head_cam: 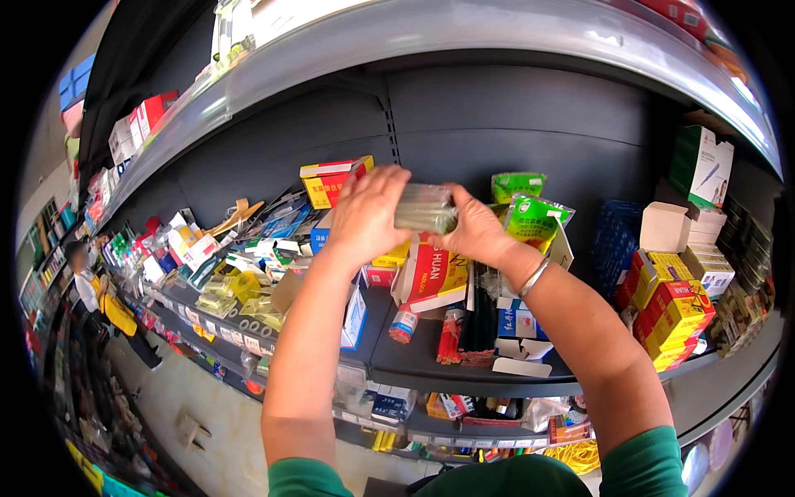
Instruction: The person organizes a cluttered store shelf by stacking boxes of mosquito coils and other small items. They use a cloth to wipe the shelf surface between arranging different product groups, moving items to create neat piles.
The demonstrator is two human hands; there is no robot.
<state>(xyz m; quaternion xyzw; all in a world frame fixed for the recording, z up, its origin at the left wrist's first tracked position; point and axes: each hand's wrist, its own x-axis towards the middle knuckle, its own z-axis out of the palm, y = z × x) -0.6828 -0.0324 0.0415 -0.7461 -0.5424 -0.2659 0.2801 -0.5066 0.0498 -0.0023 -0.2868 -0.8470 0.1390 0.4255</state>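
A clear-wrapped pack of pale green, stacked pieces (427, 210) is held up between my two hands above a shelf. My left hand (371, 214) grips its left end, fingers laid over the near side. On the opposite end, my right hand (477, 227) closes with the thumb and fingers; a metal bangle (533, 277) circles that wrist. Just below the pack lies an opened red, yellow and white cardboard box (435, 273). Another red and yellow box (323, 186) stands behind my left hand. Green printed packets (535, 220) are near my right hand.
Bundled red pencils (450, 335) and an opened blue box (520, 323) lie at the shelf's front. Stacked red and yellow boxes (674, 317) stand right. Overhead runs an upper shelf edge (435, 37). A person (93, 289) stands in the aisle at left, near a small stool (194, 432).
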